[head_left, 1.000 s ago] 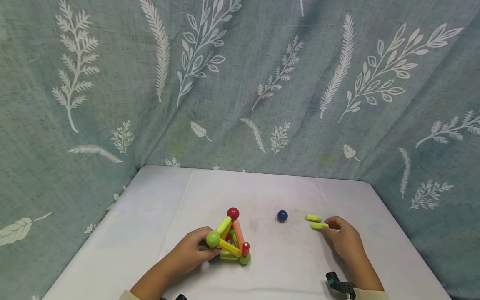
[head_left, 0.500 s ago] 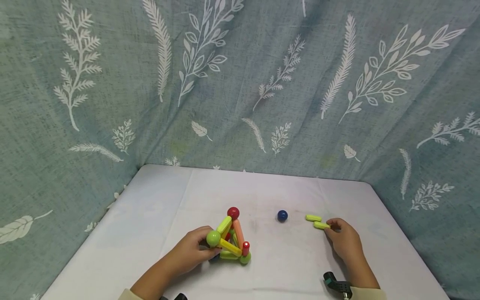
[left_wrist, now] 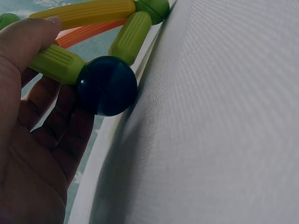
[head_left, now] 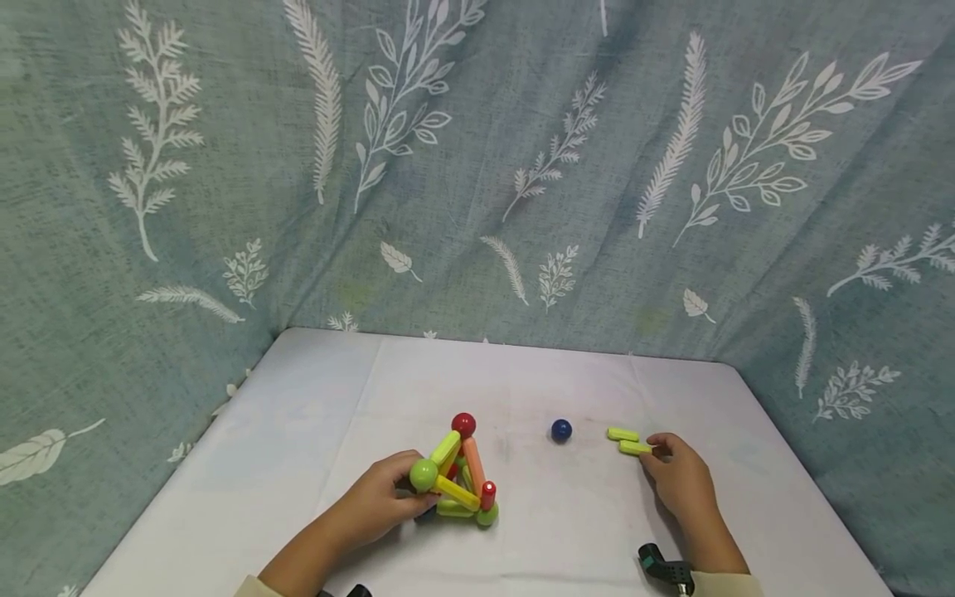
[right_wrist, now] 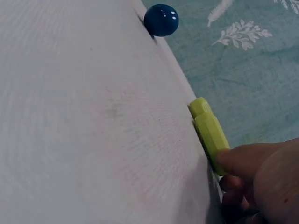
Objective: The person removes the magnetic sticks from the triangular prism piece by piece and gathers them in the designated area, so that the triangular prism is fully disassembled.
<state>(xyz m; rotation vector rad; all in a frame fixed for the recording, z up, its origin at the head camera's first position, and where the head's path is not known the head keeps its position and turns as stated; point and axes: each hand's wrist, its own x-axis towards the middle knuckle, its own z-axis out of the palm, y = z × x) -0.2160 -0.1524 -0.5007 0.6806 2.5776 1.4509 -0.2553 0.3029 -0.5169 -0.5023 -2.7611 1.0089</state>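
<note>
On the left, my left hand grips a frame of magnetic building sticks and balls, with the thumb on a green stick beside a dark blue ball. A red ball tops the frame, a green ball is nearest the fingers, and a short red stick stands up at the right corner. At the right, thumb and fingers of my right hand pinch the end of a yellow-green magnetic stick lying on the table. A second yellow-green stick lies just behind it.
A loose dark blue ball sits on the white-covered table between the frame and the loose sticks. Green leaf-patterned cloth hangs around the table's back and sides.
The pinched stick slid slightly right with my right hand, then back left beside the other stick. My left hand and the frame stay in place.
</note>
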